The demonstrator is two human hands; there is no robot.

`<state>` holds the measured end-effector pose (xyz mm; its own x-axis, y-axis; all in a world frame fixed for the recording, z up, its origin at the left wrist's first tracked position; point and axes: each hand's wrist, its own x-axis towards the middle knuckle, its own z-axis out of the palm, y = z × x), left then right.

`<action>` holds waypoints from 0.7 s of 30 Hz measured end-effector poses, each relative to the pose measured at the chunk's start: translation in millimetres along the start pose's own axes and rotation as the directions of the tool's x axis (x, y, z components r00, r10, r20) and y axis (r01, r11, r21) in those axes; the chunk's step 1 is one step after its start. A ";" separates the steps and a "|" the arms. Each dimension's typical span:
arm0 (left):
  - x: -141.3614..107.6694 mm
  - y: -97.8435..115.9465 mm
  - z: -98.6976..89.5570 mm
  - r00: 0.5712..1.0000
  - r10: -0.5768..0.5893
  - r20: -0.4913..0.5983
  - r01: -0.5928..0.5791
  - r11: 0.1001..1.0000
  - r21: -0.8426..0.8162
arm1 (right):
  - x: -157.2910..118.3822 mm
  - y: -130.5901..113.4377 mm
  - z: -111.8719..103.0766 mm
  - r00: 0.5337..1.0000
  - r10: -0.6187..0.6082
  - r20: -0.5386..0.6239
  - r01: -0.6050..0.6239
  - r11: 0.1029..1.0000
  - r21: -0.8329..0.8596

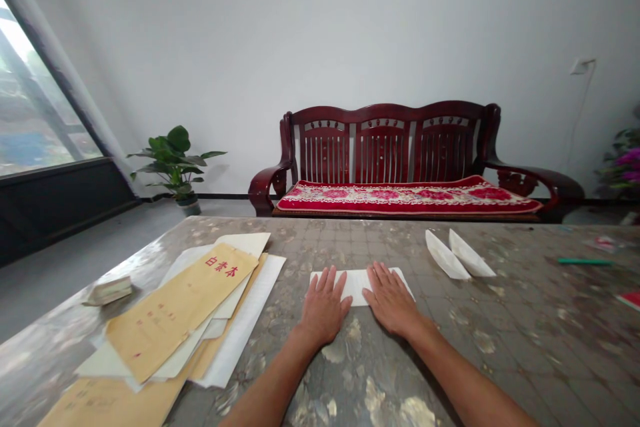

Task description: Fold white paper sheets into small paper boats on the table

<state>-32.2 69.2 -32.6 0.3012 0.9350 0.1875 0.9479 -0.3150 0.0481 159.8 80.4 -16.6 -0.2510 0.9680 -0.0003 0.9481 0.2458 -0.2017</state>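
Observation:
A white sheet of paper, apparently folded into a narrow rectangle, lies flat on the patterned tabletop in front of me. My left hand rests palm down over its left end, fingers stretched forward. On the right end lies my right hand, also flat with its fingers out. Between the two hands the middle of the paper shows; both ends are partly covered. Beyond my right hand stand two folded white paper boats, side by side.
On the left lie several tan notebooks with loose white sheets, and a small stack of paper. A green pen lies at the right, near a red-edged item. Behind the table stands a wooden bench.

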 end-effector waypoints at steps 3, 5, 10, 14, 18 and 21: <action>-4.6 -9.7 -4.4 1.000 -0.023 0.000 0.023 0.999 0.024 | -1.6 13.0 -2.6 0.999 0.044 0.017 -0.043 0.998 -0.049; -8.2 -17.2 -6.5 0.999 -0.038 0.005 0.038 0.999 0.037 | -2.8 21.4 -2.8 0.998 0.061 0.017 -0.060 0.996 -0.069; -16.9 -31.8 -9.0 0.997 -0.072 0.001 0.072 0.995 0.063 | -7.7 39.9 -2.2 0.999 0.051 0.017 -0.050 0.995 -0.092; -20.1 -35.4 -9.9 0.995 -0.098 0.000 0.097 0.992 0.081 | -10.4 49.9 -6.7 0.997 0.075 0.002 -0.074 0.990 -0.117; -20.0 -35.1 -8.3 0.995 -0.092 -0.022 0.094 0.991 0.096 | -5.9 29.4 -11.5 0.994 0.111 0.000 -0.109 0.981 -0.160; -19.9 -34.8 -6.4 0.994 -0.085 -0.064 0.092 0.989 0.114 | 1.1 -9.8 -7.1 0.999 -0.052 -0.017 0.049 0.993 -0.106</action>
<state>-71.9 60.5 -31.7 0.2120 0.9460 0.2453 0.9773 -0.2068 -0.0468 151.6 79.4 -7.6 -0.2962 0.9547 0.0269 0.9499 0.2974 -0.0965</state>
